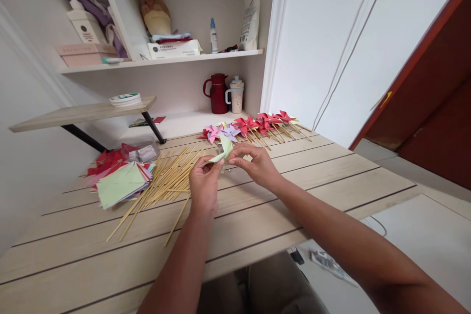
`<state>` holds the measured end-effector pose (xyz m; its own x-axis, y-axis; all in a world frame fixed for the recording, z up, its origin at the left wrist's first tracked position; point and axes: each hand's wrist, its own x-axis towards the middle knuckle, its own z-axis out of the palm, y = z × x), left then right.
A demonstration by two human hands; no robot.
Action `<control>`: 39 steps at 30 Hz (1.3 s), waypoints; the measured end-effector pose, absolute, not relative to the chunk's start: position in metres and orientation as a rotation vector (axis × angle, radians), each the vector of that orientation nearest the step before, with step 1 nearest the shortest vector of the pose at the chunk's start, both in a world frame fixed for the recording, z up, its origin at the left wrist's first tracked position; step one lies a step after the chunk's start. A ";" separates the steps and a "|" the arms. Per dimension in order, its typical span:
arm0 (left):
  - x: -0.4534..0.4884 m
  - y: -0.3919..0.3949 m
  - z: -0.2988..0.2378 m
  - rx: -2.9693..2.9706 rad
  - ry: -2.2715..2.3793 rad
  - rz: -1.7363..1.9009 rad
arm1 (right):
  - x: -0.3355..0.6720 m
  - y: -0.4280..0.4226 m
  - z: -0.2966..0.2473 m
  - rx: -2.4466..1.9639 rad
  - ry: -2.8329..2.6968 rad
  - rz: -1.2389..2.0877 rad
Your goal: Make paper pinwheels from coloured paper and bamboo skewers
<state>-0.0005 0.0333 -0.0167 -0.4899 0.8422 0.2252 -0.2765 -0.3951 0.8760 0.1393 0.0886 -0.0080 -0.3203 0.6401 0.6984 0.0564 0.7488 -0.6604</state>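
Note:
Between my two hands, above the table, is a light green paper pinwheel (225,147) with some blades folded up. My left hand (206,180) pinches its left side between thumb and fingers. At its right edge my right hand (254,163) is closed, thumb against fingertips, on the paper. Left of my hands lies a loose pile of thin wooden sticks (165,176). Beside it sits a stack of coloured paper sheets (123,184), light green on top. Finished pinwheels on sticks (265,122), red, pink and purple, lie in a row behind my hands.
A clear plastic box (145,151) stands behind the paper stack, near a small raised shelf (84,110) on black legs. At the back are a dark red jug (218,94) and a speckled cup (237,95). The table's front edge runs below my forearms.

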 end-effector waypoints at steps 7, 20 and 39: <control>0.000 0.033 -0.017 0.909 1.037 1.951 | 0.140 0.089 -0.007 -0.534 -1.821 0.660; 0.001 0.032 -0.017 0.923 1.066 1.978 | 0.139 0.086 -0.004 -0.609 -1.781 0.684; 0.003 0.032 -0.017 0.801 0.987 1.961 | 0.132 0.086 -0.014 -0.549 -1.650 0.536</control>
<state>0.0035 0.0321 -0.0168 -0.4942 0.8500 0.1824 -0.3601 -0.3911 0.8470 0.1318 0.0856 -0.0137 -0.1333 0.6263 0.7681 0.0556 0.7785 -0.6251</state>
